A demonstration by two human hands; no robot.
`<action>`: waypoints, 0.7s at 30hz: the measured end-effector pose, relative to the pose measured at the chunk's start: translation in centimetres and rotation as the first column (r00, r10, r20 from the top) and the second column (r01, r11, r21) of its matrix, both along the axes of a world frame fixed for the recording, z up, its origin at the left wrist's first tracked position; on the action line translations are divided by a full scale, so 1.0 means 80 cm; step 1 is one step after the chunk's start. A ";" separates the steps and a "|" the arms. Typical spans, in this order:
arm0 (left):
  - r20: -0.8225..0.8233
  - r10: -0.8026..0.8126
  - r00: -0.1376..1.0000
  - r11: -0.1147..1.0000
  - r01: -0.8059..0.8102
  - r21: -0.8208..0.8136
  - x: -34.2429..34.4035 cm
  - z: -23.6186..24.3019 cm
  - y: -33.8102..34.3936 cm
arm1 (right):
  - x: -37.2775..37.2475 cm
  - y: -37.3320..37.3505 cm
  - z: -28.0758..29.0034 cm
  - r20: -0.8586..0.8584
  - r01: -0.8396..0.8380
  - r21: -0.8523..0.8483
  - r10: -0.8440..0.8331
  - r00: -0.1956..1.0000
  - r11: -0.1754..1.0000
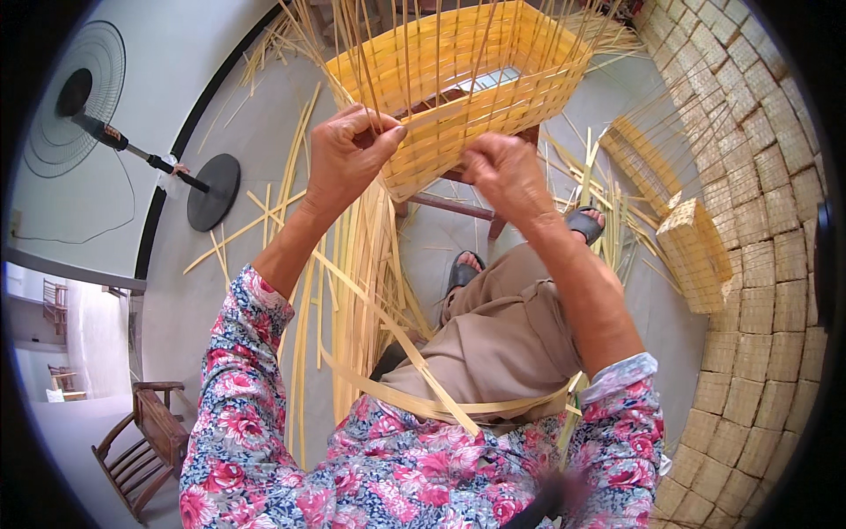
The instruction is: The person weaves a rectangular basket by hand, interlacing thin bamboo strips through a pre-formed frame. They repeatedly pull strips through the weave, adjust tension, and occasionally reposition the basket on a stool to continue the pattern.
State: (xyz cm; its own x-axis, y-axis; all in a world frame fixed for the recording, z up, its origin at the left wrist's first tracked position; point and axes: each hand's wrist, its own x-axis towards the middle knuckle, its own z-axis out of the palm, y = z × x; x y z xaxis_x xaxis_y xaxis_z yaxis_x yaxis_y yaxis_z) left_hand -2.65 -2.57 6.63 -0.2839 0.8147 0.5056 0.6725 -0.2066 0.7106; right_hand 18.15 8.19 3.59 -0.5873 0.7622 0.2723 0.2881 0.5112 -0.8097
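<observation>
A yellow woven basket, its thin upright strips still standing long above the rim, rests tilted in front of me on a dark wooden stool. At its near left corner my left hand is closed, thumb and forefinger pinching a strip at the rim. My right hand is curled beside the basket's near lower side, a little blurred. Whatever its fingers hold is hidden. Across my lap lies a loose pale flat strip.
Long flat strips lie in a bundle left of my legs, with more scattered over the floor. A standing fan and wooden chair are at left. On the right are two yellow woven pieces before a stacked wall of woven baskets.
</observation>
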 end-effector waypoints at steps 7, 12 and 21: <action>-0.021 -0.062 0.998 0.997 0.063 0.041 0.002 0.008 -0.003 | -0.040 -0.035 0.027 -0.440 -0.281 -0.857 -0.330 0.835 0.432; 0.049 -0.166 0.985 0.982 0.160 0.105 -0.001 -0.005 -0.009 | -0.031 -0.023 0.016 -0.687 -0.555 -0.727 -0.451 0.570 0.404; 0.098 -0.222 0.970 0.956 0.196 0.217 -0.004 -0.013 -0.013 | -0.029 -0.010 0.035 -0.788 -0.632 -0.526 -0.046 0.613 0.569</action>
